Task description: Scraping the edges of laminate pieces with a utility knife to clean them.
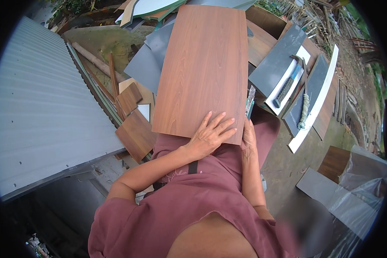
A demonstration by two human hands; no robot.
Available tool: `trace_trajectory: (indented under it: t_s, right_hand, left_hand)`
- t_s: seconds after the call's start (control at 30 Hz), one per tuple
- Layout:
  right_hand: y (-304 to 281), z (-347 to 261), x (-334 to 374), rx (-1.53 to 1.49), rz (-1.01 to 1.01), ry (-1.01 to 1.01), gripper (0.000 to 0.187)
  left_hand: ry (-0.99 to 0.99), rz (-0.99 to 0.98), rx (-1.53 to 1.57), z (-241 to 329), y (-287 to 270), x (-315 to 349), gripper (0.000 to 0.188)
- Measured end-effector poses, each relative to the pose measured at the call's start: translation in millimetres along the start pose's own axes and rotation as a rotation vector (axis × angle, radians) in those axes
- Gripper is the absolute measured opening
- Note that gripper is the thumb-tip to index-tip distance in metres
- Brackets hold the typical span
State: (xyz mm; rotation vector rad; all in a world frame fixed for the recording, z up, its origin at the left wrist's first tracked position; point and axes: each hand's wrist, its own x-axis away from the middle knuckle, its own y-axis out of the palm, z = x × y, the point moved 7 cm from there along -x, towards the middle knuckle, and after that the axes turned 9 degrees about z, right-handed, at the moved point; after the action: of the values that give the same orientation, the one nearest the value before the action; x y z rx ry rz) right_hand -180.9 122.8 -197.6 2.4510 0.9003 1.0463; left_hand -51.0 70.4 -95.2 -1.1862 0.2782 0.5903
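Wood-grain board (202,69) runs lengthwise away from the body; left hand (210,135) spread flat on its near end, right hand (248,137) gripping its right edge (fingers hidden).

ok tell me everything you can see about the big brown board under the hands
The board is a long rectangular panel with a reddish-brown wood-grain face, smooth and flat, apparently laminate. It runs away from the person, near end over the lap, far end over grey sheets. The left hand lies flat, fingers spread, on its near end; the right hand grips its right near edge.
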Motion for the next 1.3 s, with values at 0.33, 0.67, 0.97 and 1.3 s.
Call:
trace_trajectory:
  t_s: [0.33, 0.67, 0.97, 1.3]
  right_hand:
    - [-34.0, 7.3, -0.9, 0.16, 0.127, -0.139, 0.034]
    - [-17.0, -22.0, 13.7, 0.574, 0.13, -0.26, 0.042]
    - [37.9, -109.3, 78.9, 1.543, 0.113, -0.727, 0.04]
    - [144.9, -58.9, 170.9, 1.853, -0.722, -0.884, 0.034]
  left_hand:
    - [-0.643, 0.263, 0.159, -103.5, -53.8, 15.9, 0.053]
    - [-1.565, 0.241, 0.819, -182.8, -20.5, 132.7, 0.063]
    - [-1.359, 0.184, 1.15, -127.8, -46.6, 93.5, 0.055]
    - [-1.284, 0.287, 0.893, -89.6, -87.9, 50.4, 0.044]
